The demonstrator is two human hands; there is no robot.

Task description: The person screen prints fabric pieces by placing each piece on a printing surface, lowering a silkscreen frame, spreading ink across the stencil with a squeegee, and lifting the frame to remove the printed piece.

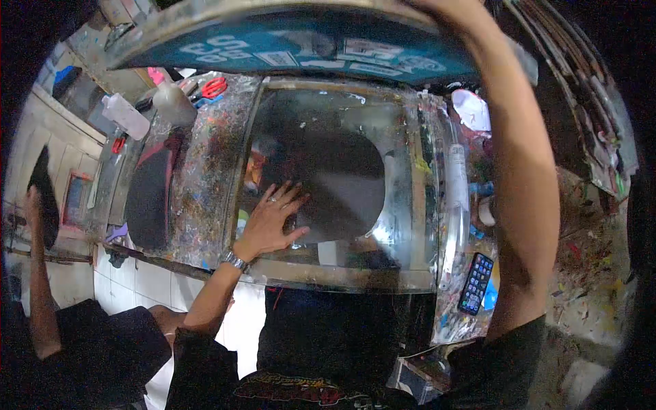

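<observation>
A dark rounded piece [342, 181] lies on the glass-topped work surface [403, 263]. My left hand [275, 222] rests palm down at its left edge, fingers spread, with a ring and a wrist watch showing. My right arm reaches up to the raised printing screen [301, 51], a teal mesh in a pale frame tilted above the back of the glass. My right hand [444, 8] is at the frame's upper edge, cut off by the top of the view, so its fingers cannot be made out.
Left of the glass are bottles [174, 104], red scissors [214, 87] and another dark piece [148, 195]. A phone [476, 283] and a clear tube [456, 184] lie right. A co-worker's hand [33, 201] holds a dark piece at far left.
</observation>
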